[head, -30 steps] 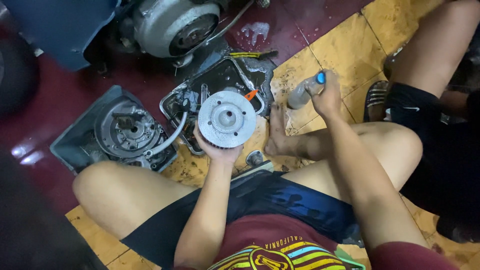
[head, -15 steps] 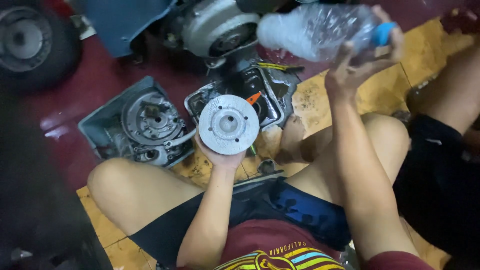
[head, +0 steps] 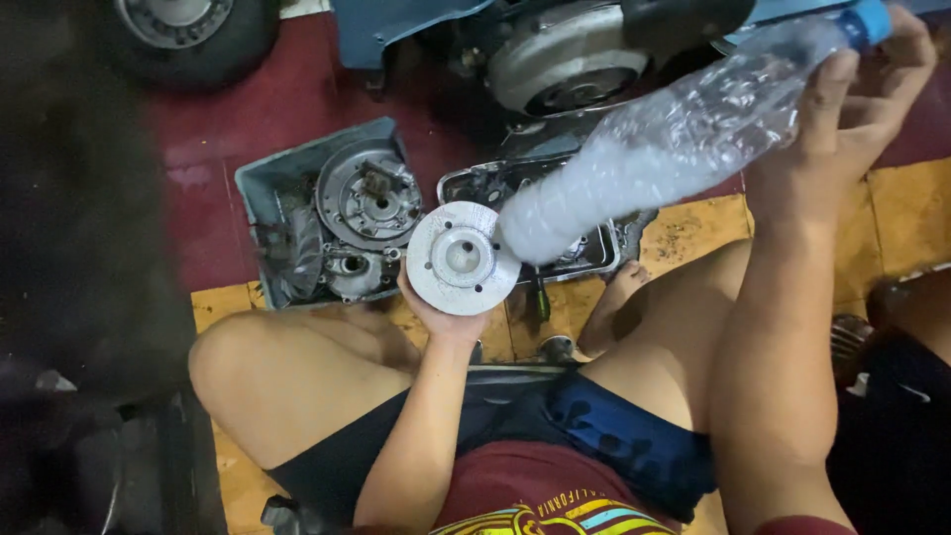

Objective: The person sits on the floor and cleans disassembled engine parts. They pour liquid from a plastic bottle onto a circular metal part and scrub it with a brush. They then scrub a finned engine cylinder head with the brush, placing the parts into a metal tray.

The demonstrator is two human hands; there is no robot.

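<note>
Over the person's crossed bare legs, the left hand (head: pixel 443 315) cups a round silver metal disc (head: pixel 462 258) from below, fingers wrapped up around its lower edge and palm under it, so the flat face with its raised centre hub and small holes points up at the camera. The right hand (head: pixel 854 119) is raised at the upper right and closes firmly around the neck end of a clear, crumpled plastic bottle (head: pixel 662 149), just below its blue cap (head: pixel 868 20). The bottle lies tilted, cap end high at the right and base low at the left, and its whitish base sits just beside the right rim of the disc; whether the two touch cannot be told.

On the floor behind the disc, a grey tray (head: pixel 260 198) holds a round engine casing part (head: pixel 369 198) and smaller grimy metal pieces. Just right of it a shallow metal pan (head: pixel 604 260) with more dark parts lies partly hidden behind the bottle. The floor is dark red under the trays and worn yellow tile (head: pixel 693 226) nearer the legs. A scooter's rounded metal engine cover (head: pixel 560 61) and blue body panel (head: pixel 396 25) fill the top, with a wheel (head: pixel 193 25) at the upper left. A green-handled screwdriver (head: pixel 539 297) lies by the pan's near edge.
</note>
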